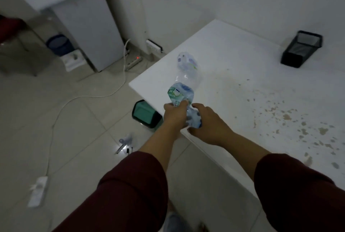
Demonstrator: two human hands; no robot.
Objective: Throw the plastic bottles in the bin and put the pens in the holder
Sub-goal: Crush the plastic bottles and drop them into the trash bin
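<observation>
A white table (261,75) fills the right of the view, above a pale tiled floor. On its far right corner lies a black mesh holder (301,51), tipped on its side. On the floor, tucked against the table's near-left edge, stands a green bin (143,113) with a dark rim. Pens (125,144) lie scattered on the tiles just in front of it.

The bottle step appears to be in hand. Two crumpled clear plastic bottles meet both hands at the table edge. The left hand (174,116) is closed around the neck end of the upper bottle (180,93), which points away across the table. The right hand (209,125) curls loosely around the lower bottle (194,119), fingers partly spread. Next, both bottles likely need carrying left and down over the bin, then releasing.
</observation>
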